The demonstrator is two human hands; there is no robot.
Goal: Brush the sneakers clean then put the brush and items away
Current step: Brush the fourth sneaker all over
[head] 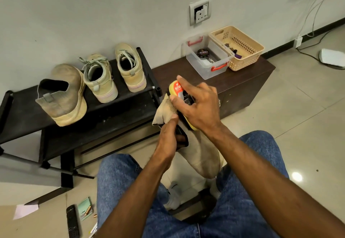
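Observation:
A beige slip-on sneaker is held over my lap, its heel end up and away from me. My left hand grips the sneaker at its opening, thumb on the knit collar. My right hand grips a yellow brush with a red label, pressed against the sneaker's upper part. The matching slip-on stands on the black rack at left. Two laced beige sneakers stand beside it.
A dark wooden cabinet stands against the wall. On it are a clear plastic box with a polish tin and a beige basket. A remote, papers and small bits lie on the floor at lower left. Cables run at the right.

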